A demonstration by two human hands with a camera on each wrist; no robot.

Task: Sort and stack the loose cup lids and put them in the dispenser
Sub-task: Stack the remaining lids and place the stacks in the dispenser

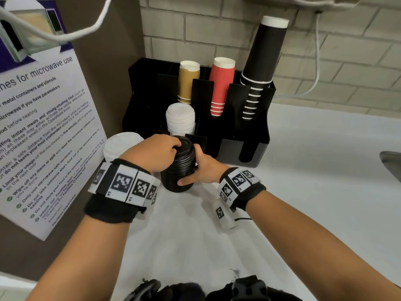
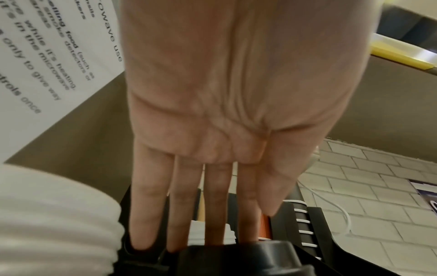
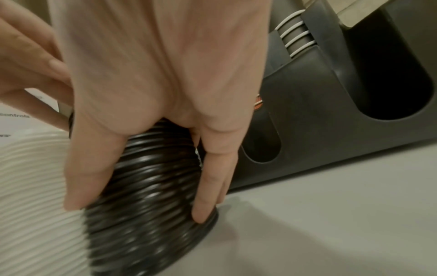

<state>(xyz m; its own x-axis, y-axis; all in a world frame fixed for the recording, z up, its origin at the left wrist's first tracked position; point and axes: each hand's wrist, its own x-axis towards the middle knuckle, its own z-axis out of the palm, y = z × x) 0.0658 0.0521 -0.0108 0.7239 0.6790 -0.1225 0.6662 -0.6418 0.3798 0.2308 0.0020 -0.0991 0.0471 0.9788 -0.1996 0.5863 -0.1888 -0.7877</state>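
A tall stack of black cup lids stands on the white counter just in front of the black dispenser. My left hand lies over the top lid, straight fingers touching it. My right hand grips the stack's side, thumb at the front and fingers round the back. A stack of white lids sits in a dispenser slot behind. Another white lid stack stands on the counter to the left.
Tan cups, red cups and black cups stand upside down in the dispenser's rear slots. A microwave notice covers the left wall. A sink edge shows at far right, with white counter between.
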